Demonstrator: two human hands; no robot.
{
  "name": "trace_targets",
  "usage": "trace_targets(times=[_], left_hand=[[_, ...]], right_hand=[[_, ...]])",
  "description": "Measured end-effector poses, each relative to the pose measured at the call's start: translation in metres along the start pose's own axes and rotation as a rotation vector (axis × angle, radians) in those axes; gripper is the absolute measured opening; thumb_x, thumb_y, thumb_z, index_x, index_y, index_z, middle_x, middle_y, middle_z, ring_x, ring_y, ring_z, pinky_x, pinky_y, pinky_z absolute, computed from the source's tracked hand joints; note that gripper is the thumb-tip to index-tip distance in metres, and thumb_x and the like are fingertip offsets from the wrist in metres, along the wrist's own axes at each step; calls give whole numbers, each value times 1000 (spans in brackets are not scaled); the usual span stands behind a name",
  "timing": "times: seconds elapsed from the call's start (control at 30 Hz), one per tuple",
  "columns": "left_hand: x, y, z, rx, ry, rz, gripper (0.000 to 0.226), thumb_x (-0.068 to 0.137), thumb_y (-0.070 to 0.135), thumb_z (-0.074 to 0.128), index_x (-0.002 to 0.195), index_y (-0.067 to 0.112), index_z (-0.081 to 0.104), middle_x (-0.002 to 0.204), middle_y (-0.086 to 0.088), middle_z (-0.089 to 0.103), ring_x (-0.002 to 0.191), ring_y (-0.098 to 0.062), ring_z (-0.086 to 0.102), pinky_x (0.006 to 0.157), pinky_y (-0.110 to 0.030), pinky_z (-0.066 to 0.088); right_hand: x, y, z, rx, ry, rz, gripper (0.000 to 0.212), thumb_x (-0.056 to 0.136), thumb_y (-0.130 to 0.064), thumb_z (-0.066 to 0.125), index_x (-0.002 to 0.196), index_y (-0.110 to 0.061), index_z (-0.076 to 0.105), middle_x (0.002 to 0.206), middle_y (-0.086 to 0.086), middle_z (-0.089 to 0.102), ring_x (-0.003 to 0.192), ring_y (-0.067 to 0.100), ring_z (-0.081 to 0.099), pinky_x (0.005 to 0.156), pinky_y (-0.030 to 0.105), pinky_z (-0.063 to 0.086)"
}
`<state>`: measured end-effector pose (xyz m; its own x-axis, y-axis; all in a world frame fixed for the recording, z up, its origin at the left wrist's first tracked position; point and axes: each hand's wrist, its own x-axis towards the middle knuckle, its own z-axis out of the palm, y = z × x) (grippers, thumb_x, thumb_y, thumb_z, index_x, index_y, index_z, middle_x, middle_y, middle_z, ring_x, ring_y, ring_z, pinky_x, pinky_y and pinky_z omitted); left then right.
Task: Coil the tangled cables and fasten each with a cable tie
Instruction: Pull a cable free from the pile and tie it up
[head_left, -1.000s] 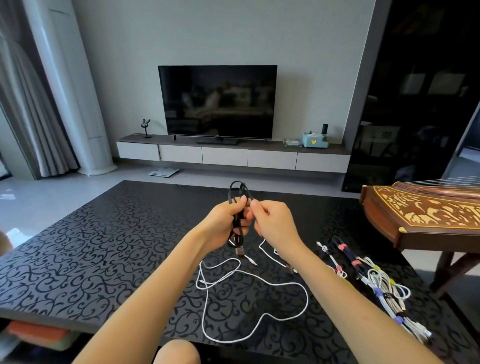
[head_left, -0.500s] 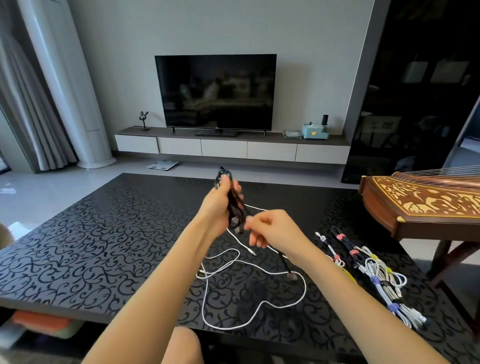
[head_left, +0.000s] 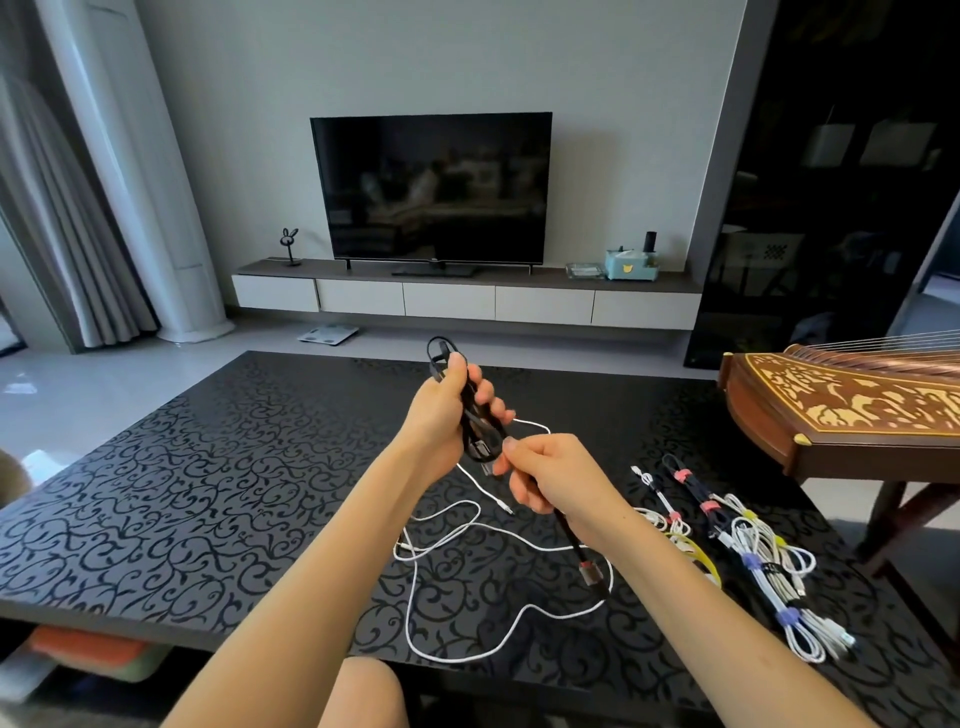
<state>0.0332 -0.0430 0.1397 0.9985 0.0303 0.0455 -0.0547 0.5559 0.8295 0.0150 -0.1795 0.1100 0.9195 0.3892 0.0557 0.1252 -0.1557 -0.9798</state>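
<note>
My left hand grips a folded black cable above the black patterned table; its loops stick out above my fist. My right hand holds the loose tail of that cable just below the bundle, and the tail hangs down to a plug near the table top. A loose white cable sprawls on the table under my hands. To the right lie coiled cables, several of them bound with pink, yellow and purple ties.
A wooden stringed instrument stands on a stand at the table's right edge. Beyond the table are a TV on a low cabinet, a white column and curtains at the left. My knee shows below the front table edge.
My left hand has lifted the black bundle and turned it. My right hand has slid down off the bundle along the cable's tail, so the plug end now dangles lower right.
</note>
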Motion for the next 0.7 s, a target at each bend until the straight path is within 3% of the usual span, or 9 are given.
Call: trace_targets(times=[0.13, 0.27, 0.37, 0.47, 0.5, 0.57, 0.63, 0.7], left_hand=[[8, 10, -5, -125, 62, 0, 42, 103, 39, 28, 70, 15, 37, 44, 8, 27, 31, -4, 22, 30, -17, 23], [12, 32, -23, -128, 164, 82, 43, 102, 40, 33, 67, 16, 39, 43, 8, 25, 32, -4, 19, 30, -18, 15], [9, 31, -27, 288, 211, 169, 44, 100, 41, 40, 63, 19, 32, 44, 8, 24, 34, -7, 17, 34, -19, 15], [6, 20, -20, 802, 176, 228, 46, 95, 51, 44, 64, 19, 34, 47, 6, 29, 37, -10, 23, 41, -22, 19], [3, 17, -17, 913, 134, 207, 49, 91, 59, 43, 65, 17, 38, 48, 6, 31, 38, -10, 25, 41, -22, 21], [-7, 11, -9, 989, 13, 90, 62, 77, 75, 38, 71, 14, 45, 50, 6, 32, 38, -9, 26, 40, -22, 20], [-18, 6, -4, 944, -108, -71, 73, 62, 83, 33, 73, 13, 49, 50, 7, 30, 40, -8, 22, 39, -19, 16], [-25, -1, -3, 914, -243, -187, 76, 56, 87, 30, 69, 15, 52, 51, 7, 27, 40, -7, 19, 39, -18, 14]], right_hand=[[-6, 4, -4, -95, -138, 13, 28, 97, -21, 52, 82, -4, 67, 54, 3, 60, 44, 9, 45, 48, 17, 36], [-14, 18, -23, -183, -182, 40, 19, 95, -14, 51, 94, -8, 69, 64, 1, 61, 56, 12, 49, 62, 22, 43], [-21, 14, -27, -337, -181, -21, 23, 98, -14, 46, 94, -19, 68, 74, 3, 61, 55, 9, 48, 60, 27, 43], [-24, 3, -24, -996, -239, -269, 22, 98, -28, 48, 103, -24, 68, 88, -2, 55, 76, 12, 49, 72, 29, 37], [-25, 0, -23, -1086, -242, -328, 22, 97, -31, 50, 107, -25, 69, 90, -3, 54, 82, 14, 50, 74, 28, 36], [-24, -9, -25, -1032, -204, -391, 19, 92, -29, 59, 105, -21, 71, 91, -3, 58, 85, 13, 54, 78, 27, 40], [-24, -19, -30, -810, -134, -412, 8, 84, -22, 70, 90, -17, 70, 79, -11, 60, 74, 4, 53, 72, 23, 43], [-22, -28, -38, -610, -41, -409, 19, 76, -14, 77, 79, -20, 60, 68, -14, 59, 64, 1, 52, 64, 15, 40]])
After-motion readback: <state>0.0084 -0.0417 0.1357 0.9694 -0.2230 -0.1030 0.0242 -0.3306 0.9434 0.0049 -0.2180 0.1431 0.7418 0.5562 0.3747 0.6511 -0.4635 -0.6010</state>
